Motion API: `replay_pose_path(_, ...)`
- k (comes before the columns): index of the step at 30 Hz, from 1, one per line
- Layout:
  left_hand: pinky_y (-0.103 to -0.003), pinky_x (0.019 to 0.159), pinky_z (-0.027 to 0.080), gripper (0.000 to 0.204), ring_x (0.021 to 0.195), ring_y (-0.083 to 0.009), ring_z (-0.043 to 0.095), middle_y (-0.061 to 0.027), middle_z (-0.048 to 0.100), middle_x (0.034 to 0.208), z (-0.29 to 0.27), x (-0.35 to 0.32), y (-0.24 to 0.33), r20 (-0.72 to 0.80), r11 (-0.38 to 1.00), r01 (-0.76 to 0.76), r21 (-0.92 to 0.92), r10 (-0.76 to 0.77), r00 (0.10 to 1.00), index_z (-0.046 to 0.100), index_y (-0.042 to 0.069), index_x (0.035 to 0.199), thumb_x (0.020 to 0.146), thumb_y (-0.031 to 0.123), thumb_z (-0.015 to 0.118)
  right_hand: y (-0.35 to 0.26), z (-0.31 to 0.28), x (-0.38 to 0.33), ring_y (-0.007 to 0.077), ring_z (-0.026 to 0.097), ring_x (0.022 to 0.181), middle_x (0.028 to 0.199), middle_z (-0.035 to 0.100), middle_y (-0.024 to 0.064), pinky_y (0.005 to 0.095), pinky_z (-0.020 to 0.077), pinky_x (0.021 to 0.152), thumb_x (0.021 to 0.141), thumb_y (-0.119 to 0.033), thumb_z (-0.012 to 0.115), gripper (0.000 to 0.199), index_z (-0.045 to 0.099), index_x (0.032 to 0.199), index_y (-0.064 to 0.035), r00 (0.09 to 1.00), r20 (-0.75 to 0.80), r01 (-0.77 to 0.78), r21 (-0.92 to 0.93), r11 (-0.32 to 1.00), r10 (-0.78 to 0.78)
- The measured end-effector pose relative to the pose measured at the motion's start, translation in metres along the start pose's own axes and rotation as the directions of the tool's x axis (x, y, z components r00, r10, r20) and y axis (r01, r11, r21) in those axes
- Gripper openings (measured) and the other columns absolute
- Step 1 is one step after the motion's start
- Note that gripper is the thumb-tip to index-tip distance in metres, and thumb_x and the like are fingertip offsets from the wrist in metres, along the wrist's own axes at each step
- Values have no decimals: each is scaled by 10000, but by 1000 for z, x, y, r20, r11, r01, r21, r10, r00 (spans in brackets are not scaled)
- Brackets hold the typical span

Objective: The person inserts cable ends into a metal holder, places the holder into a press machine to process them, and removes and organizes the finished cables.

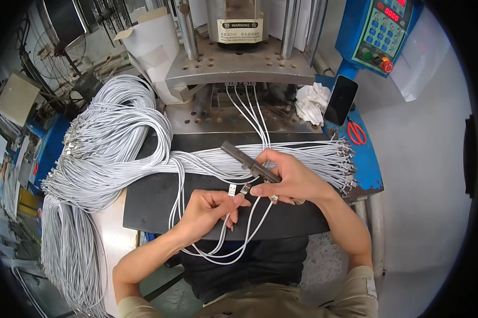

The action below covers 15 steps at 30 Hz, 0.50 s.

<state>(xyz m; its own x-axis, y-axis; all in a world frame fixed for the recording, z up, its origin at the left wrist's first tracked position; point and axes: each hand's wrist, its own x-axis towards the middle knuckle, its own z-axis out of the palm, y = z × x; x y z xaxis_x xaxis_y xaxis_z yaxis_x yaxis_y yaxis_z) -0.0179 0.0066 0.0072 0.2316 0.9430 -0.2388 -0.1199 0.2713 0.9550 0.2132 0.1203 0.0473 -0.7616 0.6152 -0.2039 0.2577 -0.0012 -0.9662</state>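
Note:
Over the black work surface, my left hand is closed, its thumb and fingers pinching white cable near a metal USB plug. A second metal plug sits between the two hands, close to both sets of fingertips. My right hand is closed round a dark, bar-shaped hand tool that slants up to the left; its exact kind is unclear. Another small metal end shows below the right fingers. Loose white cables loop down from the hands past the front edge.
A thick bundle of white cables lies behind my hands, with big coils at the left. Several cables run into a metal press. At the right are a phone, red-handled scissors, crumpled white cloth or paper and a blue control box.

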Motion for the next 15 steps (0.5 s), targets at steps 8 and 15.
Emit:
replay_pose_path(8, -262, 624, 516, 394, 633, -133, 642, -82, 700, 730, 1, 1, -5, 5, 996, -40, 81, 39, 999, 729, -44, 897, 1085, 268, 579, 4, 11, 4, 73, 539, 444, 673, 655, 48, 213, 355, 384, 899, -301, 828, 472, 532, 1153, -35, 996, 70, -47, -66, 997, 51)
replay_pose_path(15, -275, 674, 556, 519, 690, -181, 697, -141, 732, 796, -3, -2, -2, 158, 997, 67, -47, -59, 986, 693, -62, 1138, 1125, 387, 433, 2, 13, 1, 71, 546, 468, 765, 724, 76, 210, 357, 389, 943, -286, 777, 396, 546, 1154, -42, 988, 106, -110, -3, 994, 110)
